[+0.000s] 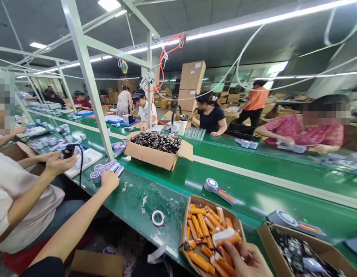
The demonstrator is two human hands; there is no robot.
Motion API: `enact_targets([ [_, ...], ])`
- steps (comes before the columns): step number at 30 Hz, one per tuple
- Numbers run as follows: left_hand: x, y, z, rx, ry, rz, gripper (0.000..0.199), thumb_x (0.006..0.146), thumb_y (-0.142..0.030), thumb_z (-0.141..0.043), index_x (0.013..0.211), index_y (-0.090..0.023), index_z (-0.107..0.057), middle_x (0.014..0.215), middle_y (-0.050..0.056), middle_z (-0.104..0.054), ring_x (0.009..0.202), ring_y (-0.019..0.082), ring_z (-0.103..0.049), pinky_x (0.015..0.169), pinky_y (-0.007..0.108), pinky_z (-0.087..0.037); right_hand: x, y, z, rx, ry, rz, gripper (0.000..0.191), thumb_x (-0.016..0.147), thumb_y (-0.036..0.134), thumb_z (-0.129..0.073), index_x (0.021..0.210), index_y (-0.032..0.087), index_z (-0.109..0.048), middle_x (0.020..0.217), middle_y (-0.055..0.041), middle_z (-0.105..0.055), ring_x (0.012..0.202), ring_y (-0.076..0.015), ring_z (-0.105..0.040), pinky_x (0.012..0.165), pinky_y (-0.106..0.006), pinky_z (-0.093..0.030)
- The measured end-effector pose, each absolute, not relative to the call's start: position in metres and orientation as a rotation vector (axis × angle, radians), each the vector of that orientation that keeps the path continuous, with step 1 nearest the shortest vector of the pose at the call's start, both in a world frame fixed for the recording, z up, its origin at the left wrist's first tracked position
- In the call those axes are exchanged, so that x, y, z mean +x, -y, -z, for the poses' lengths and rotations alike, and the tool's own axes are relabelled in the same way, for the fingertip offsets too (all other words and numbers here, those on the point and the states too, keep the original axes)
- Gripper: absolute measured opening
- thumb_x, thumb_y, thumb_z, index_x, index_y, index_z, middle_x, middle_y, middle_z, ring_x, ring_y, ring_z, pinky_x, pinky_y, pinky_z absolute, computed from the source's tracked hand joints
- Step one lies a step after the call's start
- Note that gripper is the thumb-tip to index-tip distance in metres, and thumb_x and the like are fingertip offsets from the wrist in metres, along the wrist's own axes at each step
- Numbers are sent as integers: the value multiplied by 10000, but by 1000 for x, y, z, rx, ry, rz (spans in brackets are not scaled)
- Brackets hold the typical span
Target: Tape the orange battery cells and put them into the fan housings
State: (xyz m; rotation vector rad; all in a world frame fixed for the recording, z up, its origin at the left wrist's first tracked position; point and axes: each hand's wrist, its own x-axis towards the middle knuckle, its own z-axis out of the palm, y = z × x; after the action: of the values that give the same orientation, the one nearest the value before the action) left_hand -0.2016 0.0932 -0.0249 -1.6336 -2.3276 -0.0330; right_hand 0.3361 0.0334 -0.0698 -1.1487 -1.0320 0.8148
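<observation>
The step in hand looks to be taking an orange-wrapped cylinder with a white patch [223,235] from the open brown cardboard box [184,225] on the glossy green tabletop [132,209], the right hand [249,258] pinching it between its fingers above the others. The left hand [110,180] rests over lilac plastic round-headed housings [108,166], its grip impossible to tell; the next move calls for lifting the cylinder cleanly off the pile
</observation>
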Motion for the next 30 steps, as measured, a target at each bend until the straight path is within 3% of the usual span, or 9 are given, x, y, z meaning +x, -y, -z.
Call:
enact_targets([
  [3, -193, -93, 14, -1777, 2267, 28, 173, 807, -139, -636, 835, -189, -800, 1031, 163, -786, 1212, 436, -645, 1113, 609, -385, 332, -35, 70, -1134, 1186, -802, 593, 659, 604, -919, 588, 229, -466, 570, 50, -494, 494, -137, -528, 452, -256, -518],
  [6, -165, -106, 2, -2079, 2102, 56, 168, 837, -141, -646, 823, -223, -792, 1042, 95, -779, 1040, 327, -723, 927, 432, -527, 325, -34, 67, -1101, 1178, -800, 519, 679, 546, -919, 630, 235, -506, 567, 62, -489, 464, -128, -488, 430, -250, -475],
  [8, -129, -124, -2, -2282, 1948, 87, 159, 897, -187, -644, 888, -244, -792, 1084, 71, -767, 985, 265, -729, 830, 352, -537, 321, -33, 63, -1053, 1074, -880, 445, 677, 497, -932, 771, 245, -578, 600, 75, -527, 501, -144, -576, 496, -262, -543],
  [12, -25, -174, 6, -2567, 1653, 188, 212, 953, -159, -587, 1022, -227, -775, 1214, 105, -732, 1230, 280, -629, 999, 398, -489, 315, -30, 55, -994, 918, -1025, 592, 653, 434, -957, 1114, 270, -623, 697, 74, -646, 696, -193, -747, 709, -334, -657],
  [16, 58, -232, 23, -2817, 1488, 237, 236, 920, -67, -578, 927, -176, -787, 1155, 147, -753, 1207, 272, -639, 1052, 403, -462, 313, -24, 55, -1078, 1003, -1033, 509, 656, 438, -945, 1053, 225, -708, 784, 10, -751, 720, -195, -761, 695, -328, -669],
  [22, 74, -291, 31, -3225, 1290, 260, 100, 753, -164, -826, 684, -222, -784, 1012, 23, -813, 1104, 202, -725, 890, 214, -513, 323, -27, 45, -1127, 1101, -1030, 446, 661, 373, -945, 1035, 217, -759, 841, -42, -814, 749, -223, -781, 685, -342, -677],
  [24, 71, -302, 35, -3288, 1277, 325, 63, 814, -233, -798, 755, -233, -818, 1010, 12, -822, 1095, 187, -734, 862, 193, -510, 328, -46, 33, -1106, 1122, -1022, 471, 666, 362, -945, 1071, 221, -752, 895, -52, -825, 800, -227, -792, 709, -339, -674],
  [27, 75, -309, 45, -3276, 1344, 482, 208, 948, -310, -663, 909, -211, -842, 1008, 43, -824, 994, 186, -746, 841, 221, -506, 326, -97, 14, -1054, 1210, -988, 545, 680, 364, -923, 1165, 225, -718, 967, -47, -826, 915, -225, -795, 835, -364, -664],
  [30, 88, -307, 59, -3220, 1407, 647, 284, 1005, -339, -590, 955, -196, -830, 1032, 64, -818, 997, 201, -734, 927, 271, -488, 315, -158, 5, -1120, 1466, -918, 450, 758, 363, -820, 1164, 214, -696, 934, -44, -815, 911, -219, -790, 899, -392, -639],
])
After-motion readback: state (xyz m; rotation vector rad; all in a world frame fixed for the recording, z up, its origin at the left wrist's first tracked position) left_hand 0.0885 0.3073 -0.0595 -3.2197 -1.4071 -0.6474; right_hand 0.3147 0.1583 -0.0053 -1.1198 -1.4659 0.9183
